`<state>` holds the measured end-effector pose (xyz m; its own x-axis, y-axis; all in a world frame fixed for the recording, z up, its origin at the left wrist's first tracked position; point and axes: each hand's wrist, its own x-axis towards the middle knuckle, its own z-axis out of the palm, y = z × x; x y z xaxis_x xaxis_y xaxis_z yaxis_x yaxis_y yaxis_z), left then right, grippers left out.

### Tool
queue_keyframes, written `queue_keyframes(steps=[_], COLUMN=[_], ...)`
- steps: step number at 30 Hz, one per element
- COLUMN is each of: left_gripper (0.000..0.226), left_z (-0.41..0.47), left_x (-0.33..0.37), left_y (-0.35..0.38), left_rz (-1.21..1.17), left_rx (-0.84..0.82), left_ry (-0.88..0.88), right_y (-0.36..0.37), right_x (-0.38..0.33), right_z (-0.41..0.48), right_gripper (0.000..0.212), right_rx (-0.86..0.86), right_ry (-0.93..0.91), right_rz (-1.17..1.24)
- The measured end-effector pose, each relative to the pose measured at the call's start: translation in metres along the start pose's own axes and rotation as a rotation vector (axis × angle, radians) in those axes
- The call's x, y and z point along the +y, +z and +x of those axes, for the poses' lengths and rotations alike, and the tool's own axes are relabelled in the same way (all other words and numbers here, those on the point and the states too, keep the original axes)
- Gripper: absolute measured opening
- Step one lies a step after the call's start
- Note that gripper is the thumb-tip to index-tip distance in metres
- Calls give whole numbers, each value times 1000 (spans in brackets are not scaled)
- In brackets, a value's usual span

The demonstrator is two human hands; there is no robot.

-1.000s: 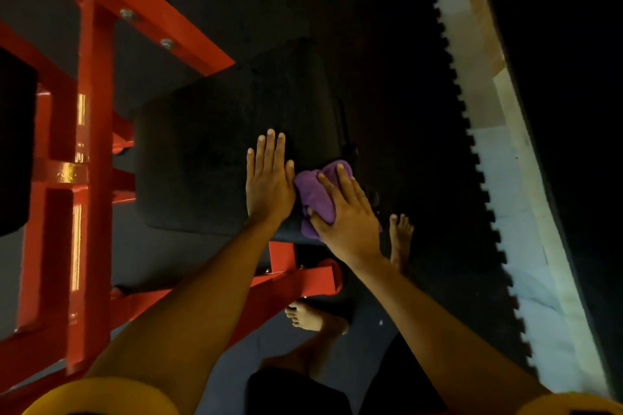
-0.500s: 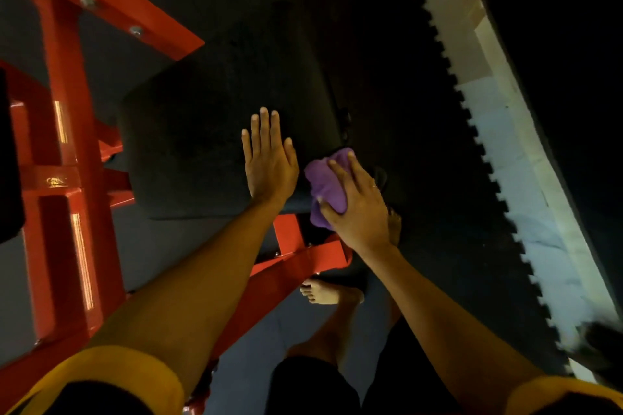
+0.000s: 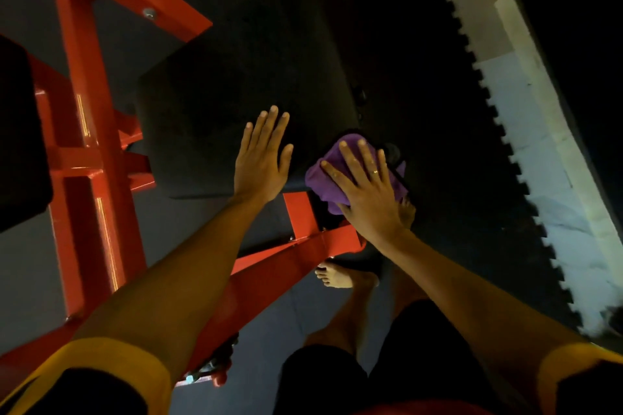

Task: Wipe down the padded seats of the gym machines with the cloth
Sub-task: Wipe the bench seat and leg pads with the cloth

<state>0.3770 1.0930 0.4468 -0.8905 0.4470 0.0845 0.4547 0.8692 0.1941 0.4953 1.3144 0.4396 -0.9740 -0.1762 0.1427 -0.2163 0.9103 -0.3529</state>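
Pressing the purple cloth (image 3: pixel 320 180) down under the right hand (image 3: pixel 367 192), fingers (image 3: pixel 350 162) straight and spread, palm flat, nothing curled round the fabric, so holding it by pressure alone. Keeping the cloth bunched at the near right corner of the padded seat (image 3: pixel 236 94), partly on top and partly spilling over the edge, with a fold hanging below the rim. Bracing with the left hand (image 3: pixel 261 162), laid flat just beside the cloth along the near edge of the same seat, fingers straight and close together, gripping nothing. Judging the cloth as soft, light and limp: likely to crumple, and to creep out from under a flat palm on a long stroke, so best taken at the middle of the bunch with the loose fold gathered in first. Judging the seat as firm with a little give and fixed in place; its surface is too dim to tell slick from grippy. Sitting on a red steel frame (image 3: pixel 84 94) that runs along the far left corner and under the near edge. Standing with a bare foot (image 3: pixel 340 276) below the frame, on a dark floor mat (image 3: pixel 438 111) with a toothed edge meeting a pale floor strip (image 3: pixel 526 118).
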Motion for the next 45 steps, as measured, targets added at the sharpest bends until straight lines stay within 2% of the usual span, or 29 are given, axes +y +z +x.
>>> queue_keyframes(steps=[4, 6, 10, 13, 15, 19, 25, 31, 38, 41, 45], left_gripper=[54, 56, 57, 56, 56, 57, 57, 55, 57, 57, 58], left_z=[-4, -7, -7, -8, -8, -10, -11, -8, -9, -9, -7], left_x=[2, 0, 3, 8, 7, 6, 12, 13, 19, 19, 21], left_y=[4, 5, 7, 8, 7, 5, 8, 8, 11, 11, 13], left_rz=[-87, -101, -80, -105, -134, -160, -188, -254, -202, -198, -153], left_rx=[64, 82, 97, 101, 100, 103, 131, 185, 193, 182, 144], left_ry=[-107, -156, -159, -173, -179, -240, -319, -421, -460, -482, -496], right_y=[2, 3, -10, -22, -20, -10, -17, -12, -29, -22, -17], right_x=[-23, -29, 19, 52, 42, -2, 13, -4, 23, 6, -9], right_z=[34, 40, 21, 6, 21, 63, 54, 104, 91, 88, 146], right_gripper=[69, 66, 73, 95, 109, 93, 98, 79, 81, 83, 75], right_rx=[-70, -110, -114, -143, -217, -244, -300, -374, -368, -403, -404], right_ry=[-199, -251, -413, -428, -461, -562, -597, -554, -257, -310, -395], right_rz=[-86, -124, -214, -301, -300, -180, -190, -217, -108, -113, -89])
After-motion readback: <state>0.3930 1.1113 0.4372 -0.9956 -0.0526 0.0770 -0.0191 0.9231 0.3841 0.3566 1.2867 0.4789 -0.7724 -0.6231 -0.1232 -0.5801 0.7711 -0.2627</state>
